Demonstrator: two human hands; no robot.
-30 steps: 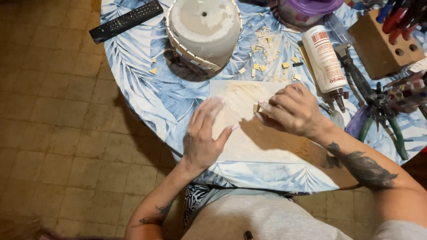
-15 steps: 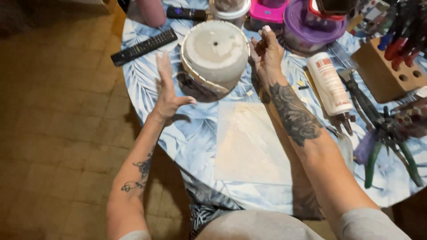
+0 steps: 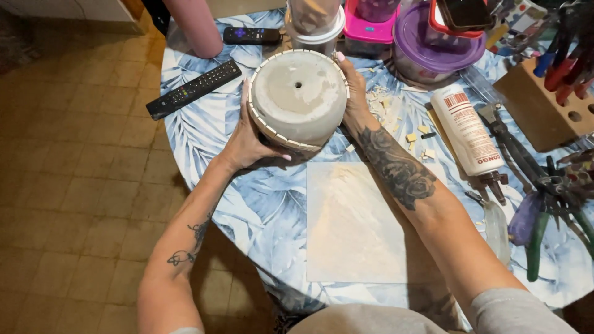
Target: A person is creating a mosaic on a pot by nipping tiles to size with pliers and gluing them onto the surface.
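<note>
Both hands clasp upturned grey pot [image 3: 300, 96] on worktop [image 3: 260, 204]: left hand [image 3: 247, 139] left side, right hand [image 3: 356, 93] right; pale tile [image 3: 352, 222] near.

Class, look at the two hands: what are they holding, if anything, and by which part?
Both hold the upturned grey pot by its sides near the rim: left hand on its left, right hand on its right.
</note>
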